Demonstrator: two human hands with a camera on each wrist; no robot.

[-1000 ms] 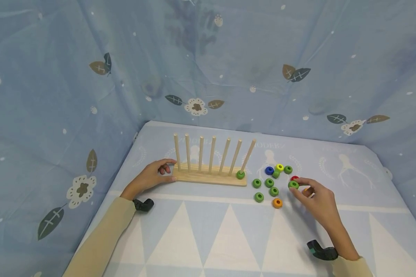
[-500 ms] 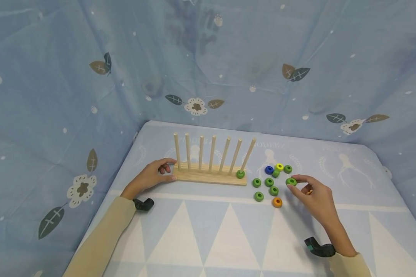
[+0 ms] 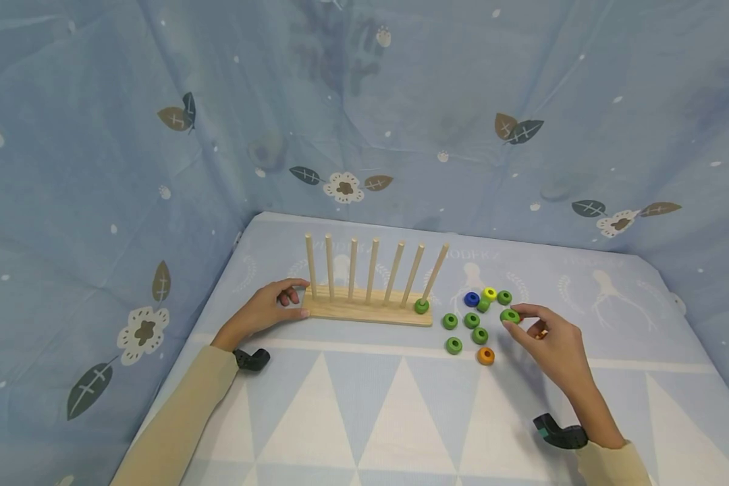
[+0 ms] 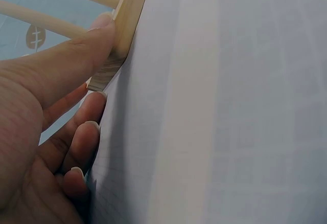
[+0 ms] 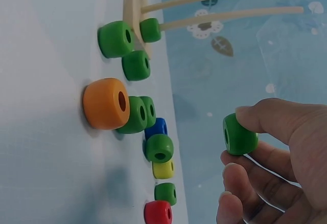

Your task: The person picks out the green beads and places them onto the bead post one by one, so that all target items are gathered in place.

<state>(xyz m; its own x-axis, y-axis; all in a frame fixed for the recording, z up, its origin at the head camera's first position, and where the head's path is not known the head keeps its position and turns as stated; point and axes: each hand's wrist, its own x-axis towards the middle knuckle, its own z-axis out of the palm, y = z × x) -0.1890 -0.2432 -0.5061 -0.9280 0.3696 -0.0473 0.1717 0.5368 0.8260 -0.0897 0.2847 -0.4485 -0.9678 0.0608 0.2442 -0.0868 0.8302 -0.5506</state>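
Observation:
A wooden base (image 3: 364, 312) with a row of several upright pegs stands on the table. One green bead (image 3: 422, 306) sits at the bottom of its rightmost peg. My left hand (image 3: 264, 309) grips the left end of the base; in the left wrist view the thumb of the hand (image 4: 46, 111) lies on the wood (image 4: 127, 29). My right hand (image 3: 555, 347) pinches a green bead (image 3: 509, 316) between thumb and fingers, right of the loose beads. The right wrist view shows this bead (image 5: 240, 135) held off the table by the hand (image 5: 286, 157).
Loose beads lie right of the base: several green ones (image 3: 472, 320), a blue (image 3: 471, 299), a yellow (image 3: 490, 293) and an orange (image 3: 486, 356). A red bead (image 5: 158, 212) shows in the right wrist view. Patterned cloth (image 3: 437, 88) hangs behind the table.
My right hand, with the green bead pinched, has moved slightly left and away from me. My left hand and the base have stayed in place.

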